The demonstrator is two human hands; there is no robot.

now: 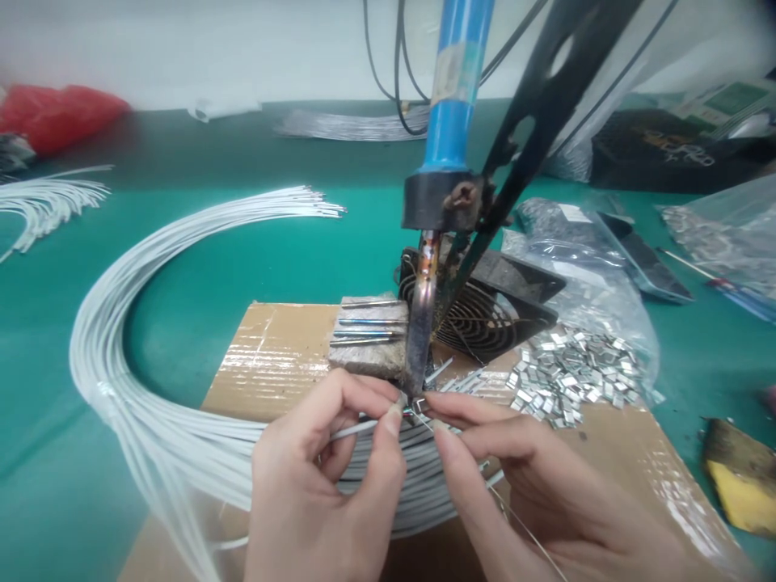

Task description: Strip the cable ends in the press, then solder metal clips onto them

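Observation:
My left hand (pixel 331 477) pinches a white cable (pixel 355 430) close to its end, thumb against fingertips. Opposite it, my right hand (pixel 521 477) has thumb and fingers closed on a thin solder wire (pixel 527 529), which trails down toward the lower edge. A small metal clip (pixel 418 406) sits between the fingertips of both hands, at the cable's end. Right above it comes the dark tip of a blue-handled soldering iron (pixel 418 347), held upright in a black stand (pixel 533 121). Beneath my hands lies a thick coil of white cables (pixel 182 428). The exact contact at the tip is partly hidden by fingers.
Behind the iron stands a black fan (pixel 478 311), beside a grey block (pixel 369 335) with several thin rods on it. Loose metal clips (pixel 575 376) spill from a plastic bag (pixel 606 291) at right. Cardboard (pixel 267 347) covers the green table (pixel 267 267). A yellow sponge (pixel 743 493) lies far right.

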